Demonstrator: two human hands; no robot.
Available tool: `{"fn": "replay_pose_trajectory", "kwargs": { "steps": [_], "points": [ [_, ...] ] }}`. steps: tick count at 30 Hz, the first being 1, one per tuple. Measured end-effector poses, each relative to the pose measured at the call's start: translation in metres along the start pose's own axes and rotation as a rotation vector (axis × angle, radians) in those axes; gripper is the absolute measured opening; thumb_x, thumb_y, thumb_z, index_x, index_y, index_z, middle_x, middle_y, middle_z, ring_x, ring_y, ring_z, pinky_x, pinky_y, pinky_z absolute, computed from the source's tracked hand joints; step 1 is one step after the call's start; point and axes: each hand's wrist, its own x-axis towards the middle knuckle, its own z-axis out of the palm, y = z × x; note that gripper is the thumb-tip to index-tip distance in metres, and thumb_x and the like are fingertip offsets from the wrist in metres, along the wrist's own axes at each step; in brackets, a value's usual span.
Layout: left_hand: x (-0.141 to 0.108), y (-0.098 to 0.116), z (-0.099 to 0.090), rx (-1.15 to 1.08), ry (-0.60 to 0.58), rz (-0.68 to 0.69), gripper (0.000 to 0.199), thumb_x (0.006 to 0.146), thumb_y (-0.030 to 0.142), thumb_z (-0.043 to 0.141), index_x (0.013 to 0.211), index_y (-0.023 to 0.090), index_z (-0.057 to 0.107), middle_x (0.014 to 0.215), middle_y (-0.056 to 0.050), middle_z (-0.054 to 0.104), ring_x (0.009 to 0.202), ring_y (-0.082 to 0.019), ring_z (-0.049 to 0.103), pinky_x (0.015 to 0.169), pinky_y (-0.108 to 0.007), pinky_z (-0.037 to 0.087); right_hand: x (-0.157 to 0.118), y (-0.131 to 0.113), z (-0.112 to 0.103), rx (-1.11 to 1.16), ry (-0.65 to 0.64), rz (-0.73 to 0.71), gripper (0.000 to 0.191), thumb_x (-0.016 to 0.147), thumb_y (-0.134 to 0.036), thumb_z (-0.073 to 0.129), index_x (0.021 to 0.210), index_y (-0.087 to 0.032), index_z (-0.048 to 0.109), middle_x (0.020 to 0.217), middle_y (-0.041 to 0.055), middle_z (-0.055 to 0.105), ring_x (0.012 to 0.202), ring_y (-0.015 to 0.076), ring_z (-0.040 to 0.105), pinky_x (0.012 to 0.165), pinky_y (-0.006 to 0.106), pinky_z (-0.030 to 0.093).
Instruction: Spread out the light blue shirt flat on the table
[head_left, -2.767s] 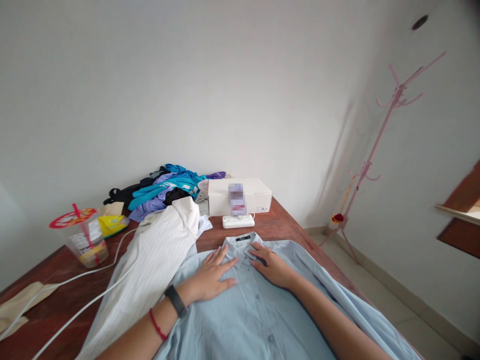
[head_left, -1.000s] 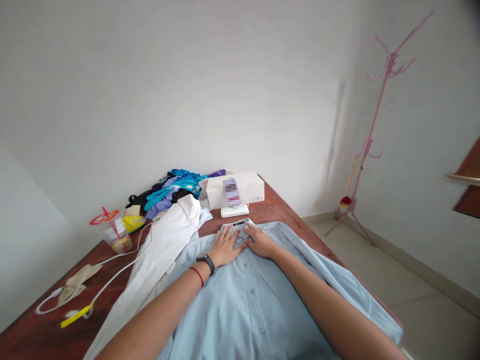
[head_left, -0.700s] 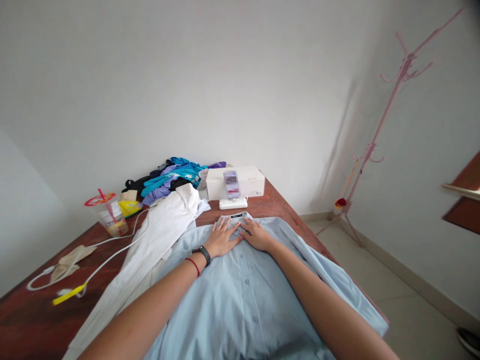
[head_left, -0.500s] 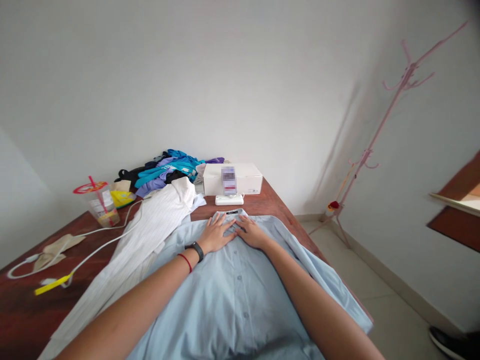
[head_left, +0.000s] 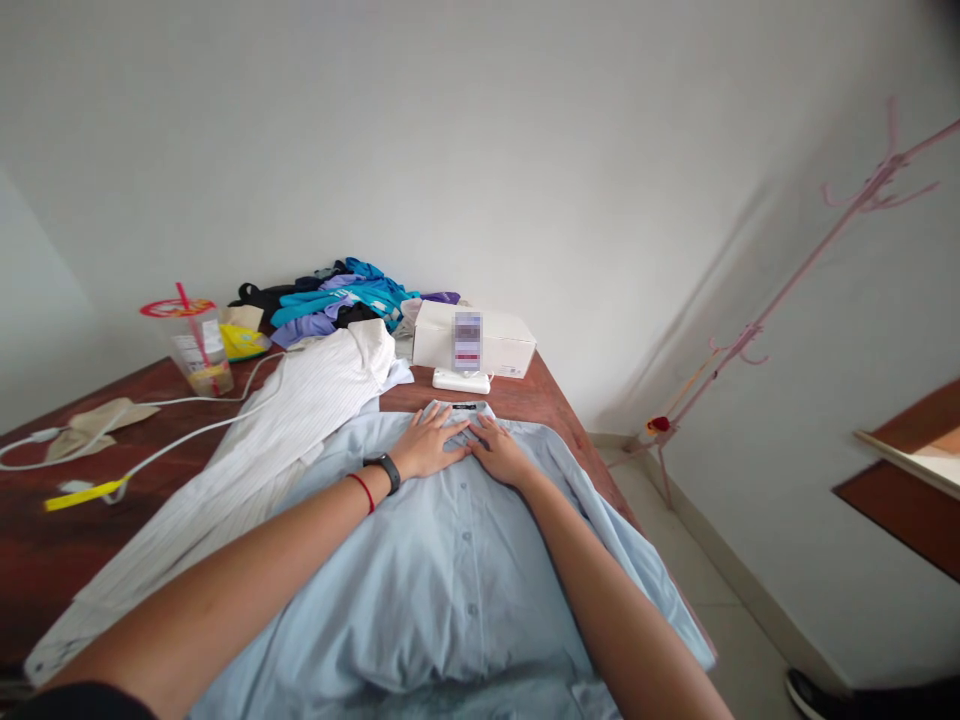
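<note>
- Table [head_left: 60, 545]: one, dark reddish-brown wood.
- Blue shirt [head_left: 427, 560]: one, pale, smooth cloth; laid front up on the table, collar toward the wall, soft folds down the body, near end rumpled.
- White shirt [head_left: 300, 400]: one, fine-striped cloth, long and creased; left of the blue shirt.
- Box [head_left: 506, 340]: one, white, rectangular; beyond the collar.
- Left hand [head_left: 427, 445]: released, flat on the blue shirt by the collar, fingers spread wide; closer to the right hand than 2.8 s ago, thumb now just beside it.
- Right hand [head_left: 499, 448]: released, laid on the collar's other side, fingers slightly parted.
- Buttons [head_left: 466, 536]: small, round, bluish; in a row down the blue shirt's front.
</note>
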Motion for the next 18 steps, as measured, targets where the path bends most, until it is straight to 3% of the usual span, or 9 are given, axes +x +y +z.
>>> {"fn": "replay_pose_trajectory", "kwargs": {
  "steps": [12,15,18],
  "points": [
    [-0.002,0.007,-0.006,0.026,-0.064,-0.024,0.066,0.099,0.065,0.045,0.157,0.033,0.041,0.169,-0.008,0.026,0.157,-0.037,0.013,0.124,-0.063,0.011,-0.001,-0.001,0.0,0.003,0.011,-0.001,0.055,0.102,-0.038,0.05,0.155,-0.023,0.045,0.167,0.0089,0.028,0.157,0.0281,0.019,0.126,0.051,0.019],
    [-0.01,0.02,-0.021,0.022,-0.045,-0.045,0.062,0.101,0.057,0.049,0.155,0.028,0.045,0.168,-0.009,0.027,0.157,-0.036,0.015,0.125,-0.059,0.014,-0.001,0.001,0.003,-0.017,0.023,-0.019,0.054,0.102,-0.039,0.05,0.153,-0.022,0.047,0.167,0.0099,0.03,0.157,0.0279,0.021,0.126,0.05,0.018],
    [-0.04,0.04,-0.049,0.087,-0.063,-0.107,0.06,0.098,0.046,0.057,0.151,0.02,0.053,0.166,-0.014,0.03,0.156,-0.037,0.019,0.126,-0.056,0.015,0.001,0.004,0.004,-0.037,0.028,-0.026,0.052,0.102,-0.041,0.05,0.151,-0.021,0.05,0.166,0.0117,0.031,0.156,0.0281,0.022,0.126,0.05,0.019]
  ]
}}
